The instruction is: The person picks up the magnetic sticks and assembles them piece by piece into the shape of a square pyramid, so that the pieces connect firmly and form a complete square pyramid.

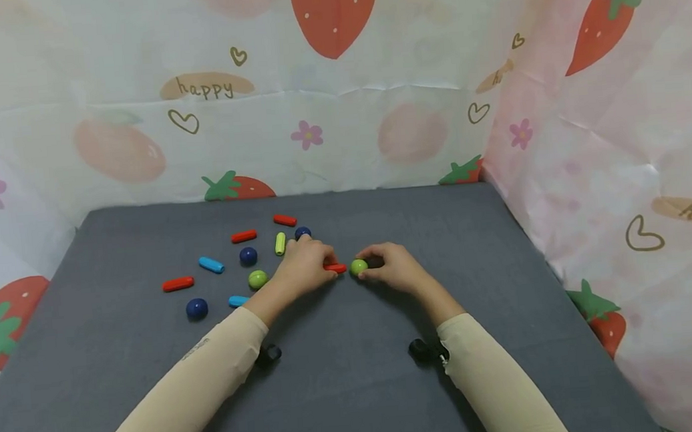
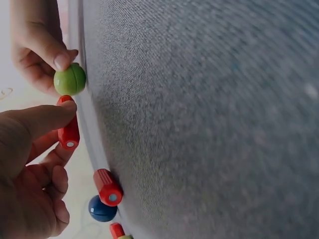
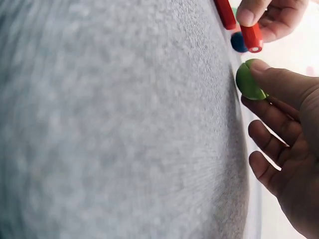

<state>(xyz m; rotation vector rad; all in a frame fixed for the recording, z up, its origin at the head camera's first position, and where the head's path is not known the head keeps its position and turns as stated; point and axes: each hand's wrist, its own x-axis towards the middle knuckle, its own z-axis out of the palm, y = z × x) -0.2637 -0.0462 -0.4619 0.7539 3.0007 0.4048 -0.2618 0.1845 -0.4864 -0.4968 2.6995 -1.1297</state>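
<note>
Near the table's middle, my left hand pinches a short red rod between thumb and fingers. Facing it, my right hand holds a green ball between thumb and fingertips. In the right wrist view a small gap separates the ball from the pale-tipped end of the red rod. A groove runs over the ball in the left wrist view. Behind the left hand lies a dark blue ball, partly hidden by it.
Left of the hands lie more red rods, a yellow-green rod, blue rods, another green ball and dark blue balls. The grey cloth-covered table ends at a printed curtain behind and at the sides.
</note>
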